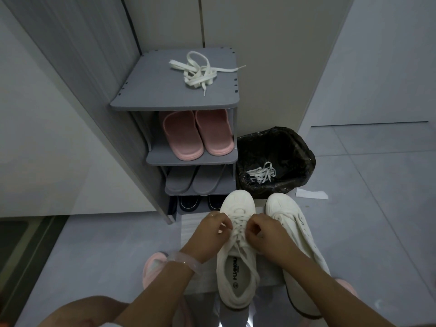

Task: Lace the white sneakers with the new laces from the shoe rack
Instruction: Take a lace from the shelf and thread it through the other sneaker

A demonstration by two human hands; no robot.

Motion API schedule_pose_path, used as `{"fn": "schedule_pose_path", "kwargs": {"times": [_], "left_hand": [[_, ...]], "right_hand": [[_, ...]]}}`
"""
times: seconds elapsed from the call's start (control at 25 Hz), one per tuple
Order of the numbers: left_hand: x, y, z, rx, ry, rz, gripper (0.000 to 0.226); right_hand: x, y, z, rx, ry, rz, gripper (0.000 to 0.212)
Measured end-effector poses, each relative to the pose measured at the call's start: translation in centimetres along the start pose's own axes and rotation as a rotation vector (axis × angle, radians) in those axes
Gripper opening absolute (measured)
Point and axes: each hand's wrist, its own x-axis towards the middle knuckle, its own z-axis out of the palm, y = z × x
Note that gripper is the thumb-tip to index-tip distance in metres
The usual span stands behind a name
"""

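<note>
The white low-top sneaker with a lace crossed through its eyelets [237, 260] stands on the grey tiled floor [368, 208], toe toward the shoe rack; its insole carries dark printed lettering, too small and inverted to read with certainty; the second white sneaker [296, 241] lies just beside it on the right, tilted onto its side. The left hand [213, 228] has curled fingers pinching the white lace on the sneaker [239, 228] at the left side of the lacing; the right hand [260, 232] has curled fingers pinching the same lace at the right side; both hands meet over the upper eyelets; the left wrist bears a translucent pale pink bracelet [186, 261].

The grey four-tier plastic shoe rack [141, 103] stands against the wall beyond the sneakers; a loose bundle of white flat laces [200, 72] lies on its top shelf; a pair of pink rubber slippers [197, 134] occupies the second tier; a pair of grey slippers [195, 180] occupies the third; dark shoes [188, 202] sit at the bottom.

A bin lined with a black plastic bag [276, 142] stands just right of the rack; a tangle of white laces [262, 174] lies inside it; a white paper strip [311, 193] lies on the floor near the bin.
</note>
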Motion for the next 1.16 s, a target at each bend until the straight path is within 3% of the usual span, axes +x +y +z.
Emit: {"fn": "schedule_pose_path", "kwargs": {"times": [0.04,0.28,0.44,0.88,1.08,1.16], "left_hand": [[0.0,0.2,0.0,0.026,-0.006,0.031,0.007],[0.0,1.0,-0.4,0.112,-0.067,0.076,0.019],[-0.3,1.4,-0.6,0.143,-0.084,0.101,0.017],[0.0,2.7,0.2,0.531,-0.080,0.073,0.021],[-0.1,2.3,0.6,0.347,-0.027,0.082,0.003],[-0.2,1.8,0.6,0.262,-0.016,0.041,0.010]], "right_hand": [[0.1,-0.1,0.0,-0.018,-0.020,-0.022,0.002],[0.4,-0.4,0.5,-0.122,-0.036,-0.053,0.017],[0.3,-0.8,0.5,-0.137,-0.014,-0.026,0.010],[-0.2,-1.2,0.5,-0.166,-0.031,-0.011,0.009],[-0.1,-1.1,0.6,-0.160,-0.030,-0.034,0.010],[-0.2,-0.9,0.6,-0.112,-0.019,-0.017,0.010]]}}
